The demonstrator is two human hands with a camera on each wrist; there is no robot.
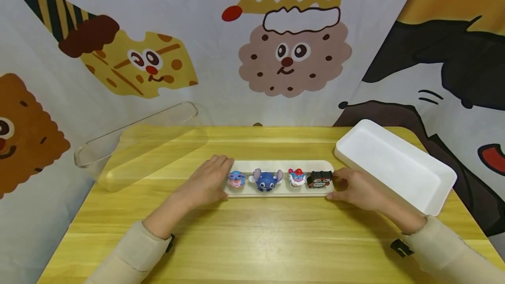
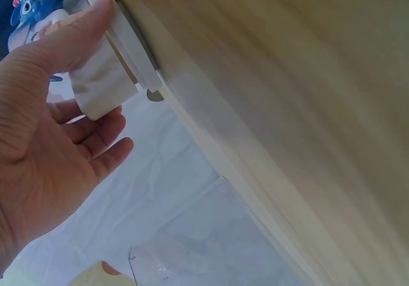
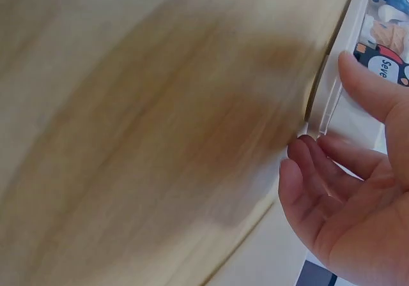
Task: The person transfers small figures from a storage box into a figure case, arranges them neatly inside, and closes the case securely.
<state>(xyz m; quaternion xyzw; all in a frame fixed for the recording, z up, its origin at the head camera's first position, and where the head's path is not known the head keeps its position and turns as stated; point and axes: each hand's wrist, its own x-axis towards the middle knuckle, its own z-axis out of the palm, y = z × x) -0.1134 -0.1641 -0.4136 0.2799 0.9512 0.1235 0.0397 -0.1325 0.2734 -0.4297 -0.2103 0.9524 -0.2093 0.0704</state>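
Note:
A long, shallow white tray (image 1: 280,192) with rounded ends lies across the table's middle. On it stand several small figurines in a row: a pink-and-blue figurine (image 1: 236,180), a big-eared blue figurine (image 1: 266,181), a white figurine with a red top (image 1: 297,179) and a black blocky figurine (image 1: 320,179). My left hand (image 1: 211,180) grips the tray's left end, its thumb at the near edge in the left wrist view. At the right end, my right hand (image 1: 357,189) holds the tray between thumb and fingers, beside the black figurine.
A clear plastic cover (image 1: 158,148) lies slantwise at the table's back left, partly past its edge. At the right, a white rectangular box (image 1: 394,165) lies with its hollow side up. Behind the wooden table (image 1: 268,240) hangs a printed cloth (image 1: 217,56).

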